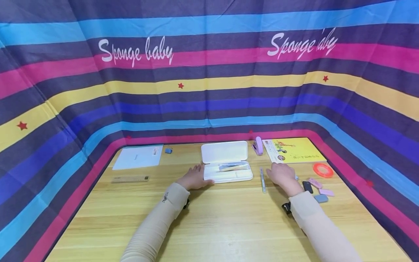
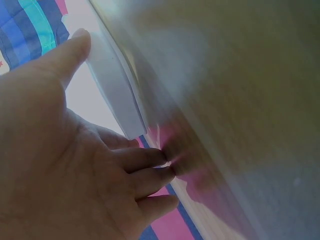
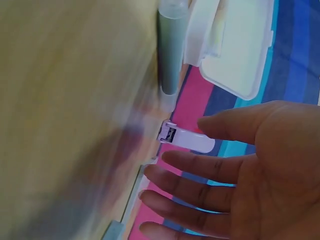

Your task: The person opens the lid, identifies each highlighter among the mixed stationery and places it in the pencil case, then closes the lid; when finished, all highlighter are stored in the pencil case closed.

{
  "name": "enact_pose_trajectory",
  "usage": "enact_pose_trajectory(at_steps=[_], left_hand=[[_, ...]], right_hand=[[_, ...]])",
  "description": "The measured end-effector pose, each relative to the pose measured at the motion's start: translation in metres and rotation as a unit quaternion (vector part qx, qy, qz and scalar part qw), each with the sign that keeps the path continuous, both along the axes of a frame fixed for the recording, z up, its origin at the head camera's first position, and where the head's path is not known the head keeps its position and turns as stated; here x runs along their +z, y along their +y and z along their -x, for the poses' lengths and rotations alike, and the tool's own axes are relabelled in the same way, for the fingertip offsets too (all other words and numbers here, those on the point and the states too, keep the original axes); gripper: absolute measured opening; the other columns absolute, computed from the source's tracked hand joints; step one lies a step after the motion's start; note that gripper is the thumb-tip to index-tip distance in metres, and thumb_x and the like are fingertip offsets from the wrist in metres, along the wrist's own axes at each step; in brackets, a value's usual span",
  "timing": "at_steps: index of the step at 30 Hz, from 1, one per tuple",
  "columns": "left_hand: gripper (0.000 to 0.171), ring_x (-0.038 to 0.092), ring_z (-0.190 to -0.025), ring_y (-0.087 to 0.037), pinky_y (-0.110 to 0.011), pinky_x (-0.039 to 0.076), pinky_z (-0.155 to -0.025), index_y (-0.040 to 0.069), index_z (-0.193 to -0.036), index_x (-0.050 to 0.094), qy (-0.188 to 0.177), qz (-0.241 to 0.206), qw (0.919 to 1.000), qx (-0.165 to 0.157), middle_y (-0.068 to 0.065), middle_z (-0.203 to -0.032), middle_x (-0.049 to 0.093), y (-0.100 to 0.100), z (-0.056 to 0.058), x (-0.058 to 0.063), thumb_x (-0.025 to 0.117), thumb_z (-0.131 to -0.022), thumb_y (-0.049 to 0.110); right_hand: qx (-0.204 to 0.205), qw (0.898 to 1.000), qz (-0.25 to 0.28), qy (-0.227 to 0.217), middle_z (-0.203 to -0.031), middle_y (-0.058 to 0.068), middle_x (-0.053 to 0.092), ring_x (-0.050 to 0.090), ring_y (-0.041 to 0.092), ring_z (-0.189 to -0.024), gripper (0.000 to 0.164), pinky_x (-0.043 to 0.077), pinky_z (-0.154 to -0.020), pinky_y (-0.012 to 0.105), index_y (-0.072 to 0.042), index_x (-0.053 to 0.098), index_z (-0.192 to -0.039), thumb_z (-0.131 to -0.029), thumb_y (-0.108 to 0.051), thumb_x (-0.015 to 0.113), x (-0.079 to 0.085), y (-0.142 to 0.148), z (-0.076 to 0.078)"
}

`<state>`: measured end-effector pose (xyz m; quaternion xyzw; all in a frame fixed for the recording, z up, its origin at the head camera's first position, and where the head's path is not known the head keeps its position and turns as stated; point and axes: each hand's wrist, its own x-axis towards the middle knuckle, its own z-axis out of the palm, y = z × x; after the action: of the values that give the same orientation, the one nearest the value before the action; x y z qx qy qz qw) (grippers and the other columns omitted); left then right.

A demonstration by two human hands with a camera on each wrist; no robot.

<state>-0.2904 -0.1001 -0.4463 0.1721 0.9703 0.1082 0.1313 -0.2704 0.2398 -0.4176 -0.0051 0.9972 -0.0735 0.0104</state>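
An open white pencil case (image 1: 228, 179) lies on the table with its lid tipped back. A clear packet (image 1: 233, 166) and slim sticks are inside it. My left hand (image 1: 195, 177) is at the case's left end, its thumb resting against the case wall (image 2: 107, 65) and its other fingers extended beside the corner. To the right of the case lies a pale capped pen (image 1: 263, 180), seen large in the right wrist view. Just right of that pen is my right hand (image 1: 282, 176); its fingers are loosely extended with nothing between them and thumb.
A purple stapler (image 1: 258, 146) and yellow book (image 1: 296, 150) lie behind. At right are an orange ring (image 1: 323, 170), a black block (image 1: 307, 187) and several eraser-like blocks. A booklet (image 1: 138, 157), small blue object (image 1: 168, 150) and clear ruler (image 1: 130, 179) lie at left.
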Motion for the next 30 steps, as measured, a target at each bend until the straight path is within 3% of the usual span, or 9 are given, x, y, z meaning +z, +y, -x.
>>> enact_pose_trajectory(at_steps=[7, 14, 20, 24, 30], left_hand=[[0.099, 0.008, -0.129, -0.029, -0.043, 0.006, -0.103, -0.001, -0.138, 0.008, 0.004, -0.006, 1.0, -0.002, -0.019, -0.142, 0.009, -0.001, 0.0, 0.0, 0.04, -0.075, 0.068], [0.1, 0.008, -0.129, -0.029, -0.042, 0.006, -0.103, -0.001, -0.138, 0.008, 0.002, -0.003, 1.0, -0.001, -0.018, -0.142, 0.008, -0.001, 0.002, -0.002, 0.04, -0.074, 0.068], [0.1, 0.009, -0.129, -0.029, -0.042, 0.007, -0.103, -0.001, -0.138, 0.008, 0.0, 0.0, 1.0, -0.001, -0.019, -0.142, 0.009, -0.001, 0.002, -0.002, 0.04, -0.074, 0.069], [0.1, 0.008, -0.129, -0.029, -0.042, 0.006, -0.103, -0.001, -0.138, 0.007, 0.003, -0.003, 1.0, 0.0, -0.019, -0.142, 0.009, -0.001, 0.001, -0.001, 0.04, -0.074, 0.068], [0.099, 0.008, -0.129, -0.029, -0.042, 0.006, -0.103, -0.001, -0.138, 0.007, 0.004, 0.0, 1.0, -0.002, -0.019, -0.142, 0.009, 0.0, 0.001, 0.0, 0.039, -0.075, 0.068]], right_hand=[[-0.009, 1.0, 0.016, -0.014, -0.078, 0.015, 0.056, 0.051, 0.028, -0.065, 0.045, 0.04, -0.055, 0.045, -0.004, 0.059, -0.077, -0.087, -0.043, 0.041, -0.006, 0.003, -0.003], [-0.016, 0.999, 0.02, -0.023, -0.083, 0.017, 0.058, 0.052, 0.029, -0.065, 0.07, 0.04, -0.055, 0.045, -0.002, 0.06, -0.084, -0.081, -0.065, 0.031, -0.01, -0.002, -0.006], [-0.02, 0.999, 0.017, -0.032, -0.08, 0.016, 0.057, 0.051, 0.027, -0.063, 0.079, 0.04, -0.054, 0.044, -0.003, 0.06, -0.081, -0.077, -0.072, 0.023, -0.009, -0.005, -0.006], [-0.015, 0.999, 0.019, -0.032, -0.082, 0.016, 0.057, 0.051, 0.028, -0.064, 0.071, 0.041, -0.057, 0.045, -0.002, 0.061, -0.085, -0.081, -0.065, 0.03, -0.008, -0.009, -0.006], [-0.02, 0.999, 0.019, -0.047, -0.072, 0.011, 0.054, 0.048, 0.025, -0.06, 0.048, 0.039, -0.051, 0.039, -0.007, 0.058, -0.074, -0.079, -0.053, 0.048, -0.009, -0.014, -0.006]])
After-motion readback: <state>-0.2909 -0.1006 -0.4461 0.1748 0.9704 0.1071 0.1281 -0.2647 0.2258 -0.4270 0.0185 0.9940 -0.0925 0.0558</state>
